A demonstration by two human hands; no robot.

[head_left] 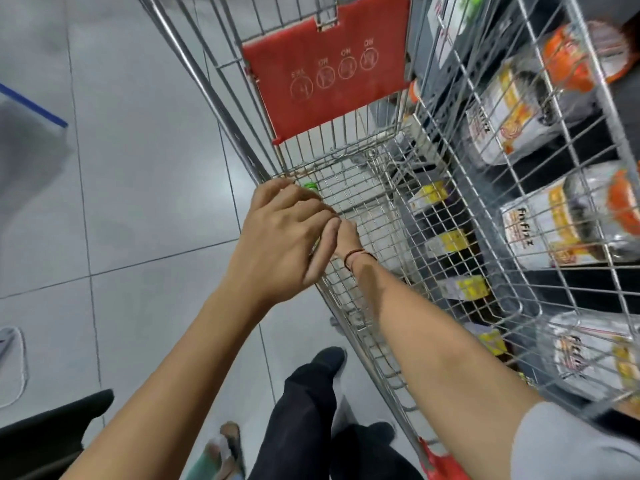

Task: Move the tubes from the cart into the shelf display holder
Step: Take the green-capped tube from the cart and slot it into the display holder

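Note:
Seen from above, a metal shopping cart (360, 195) has both my hands inside its basket. My left hand (287, 233) is curled over a tube whose green cap (310, 186) pokes out past the fingertips; the tube's body is hidden under the hand. My right hand (346, 235), with a red cord at the wrist, sits low in the basket right next to the left thumb, and its fingers are mostly covered. The wire shelf display holder (519, 202) stands just right of the cart.
A red child-seat flap (325, 71) closes the cart's far end. White and orange bags (540, 233) lie in the wire holder, with small yellow boxes (450, 240) on a shelf below. My black trouser legs (304, 410) and a sandalled foot (225, 448) are on the grey tiled floor.

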